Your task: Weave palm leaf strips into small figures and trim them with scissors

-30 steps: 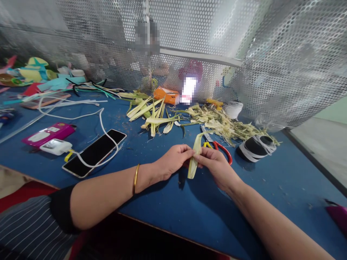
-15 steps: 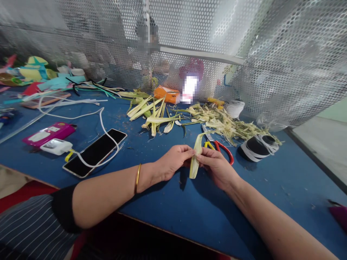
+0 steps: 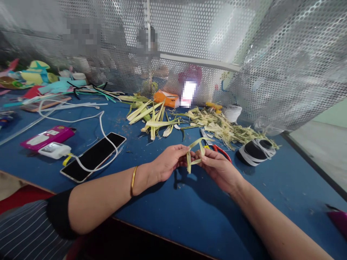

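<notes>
A pale green corn husk [image 3: 189,161] is held up over the blue table, parted into narrow strips with a gap between them. My left hand [image 3: 168,160] pinches the strip on the left between thumb and fingers. On the other side my right hand [image 3: 220,169] grips the right-hand strip; its lower fingers are partly hidden. Just behind the right hand lie scissors [image 3: 224,151] with red and yellow handles, partly covered by hand and husk. Farther back are loose husk leaves [image 3: 157,123] and a heap of shredded husk [image 3: 221,124].
Right of the scissors stands a black spool [image 3: 252,153] wound with white strip. To the left lie a phone [image 3: 94,155], a magenta case [image 3: 47,139] and a white cable [image 3: 101,122]. An orange packet [image 3: 165,98] sits by the perforated screen [image 3: 195,32] at the back.
The husk was one broad piece between my fingers; now it is parted into strips with a gap. My hands have moved slightly apart.
</notes>
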`<state>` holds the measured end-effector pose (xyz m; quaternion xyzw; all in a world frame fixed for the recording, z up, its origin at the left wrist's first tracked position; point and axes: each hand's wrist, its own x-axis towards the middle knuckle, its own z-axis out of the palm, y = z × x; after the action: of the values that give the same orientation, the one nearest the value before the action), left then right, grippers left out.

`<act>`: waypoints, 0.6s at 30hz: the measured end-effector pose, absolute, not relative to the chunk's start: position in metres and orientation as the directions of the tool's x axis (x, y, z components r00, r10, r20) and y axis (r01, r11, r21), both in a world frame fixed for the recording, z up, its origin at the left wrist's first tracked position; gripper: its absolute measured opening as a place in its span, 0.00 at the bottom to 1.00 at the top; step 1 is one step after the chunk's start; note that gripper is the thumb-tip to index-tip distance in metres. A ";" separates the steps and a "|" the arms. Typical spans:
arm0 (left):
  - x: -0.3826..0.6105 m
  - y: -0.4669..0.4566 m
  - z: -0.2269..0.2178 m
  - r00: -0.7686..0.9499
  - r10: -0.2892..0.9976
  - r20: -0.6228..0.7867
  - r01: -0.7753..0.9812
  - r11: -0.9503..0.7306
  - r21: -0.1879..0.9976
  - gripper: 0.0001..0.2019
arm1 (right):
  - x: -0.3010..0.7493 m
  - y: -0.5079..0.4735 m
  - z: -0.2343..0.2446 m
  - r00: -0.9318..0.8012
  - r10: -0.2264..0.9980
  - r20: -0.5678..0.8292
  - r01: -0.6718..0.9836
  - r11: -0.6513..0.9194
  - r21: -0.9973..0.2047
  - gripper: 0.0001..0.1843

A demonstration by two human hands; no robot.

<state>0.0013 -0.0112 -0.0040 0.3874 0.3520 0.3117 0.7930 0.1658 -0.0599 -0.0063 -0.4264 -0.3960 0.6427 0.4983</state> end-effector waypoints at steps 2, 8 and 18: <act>0.001 -0.009 -0.004 0.549 0.773 -0.318 -0.255 0.517 0.817 0.08 | 0.167 -0.060 -0.004 -0.123 0.984 -0.132 -0.301 -0.164 -0.939 0.10; -0.001 -0.004 -0.005 0.546 0.789 -0.281 -0.272 0.484 0.832 0.11 | 0.164 -0.060 0.003 -0.118 0.985 -0.129 -0.423 -0.167 -0.890 0.15; -0.009 0.008 -0.002 0.272 0.951 -0.150 -0.126 0.190 0.974 0.12 | 0.191 -0.061 0.025 0.062 0.997 -0.035 -0.407 -0.007 -0.914 0.09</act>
<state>-0.0093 0.0080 -0.0020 0.4770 0.4320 0.4213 0.6391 0.1908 -0.0613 0.0245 -0.4074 -0.3625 0.5809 0.6043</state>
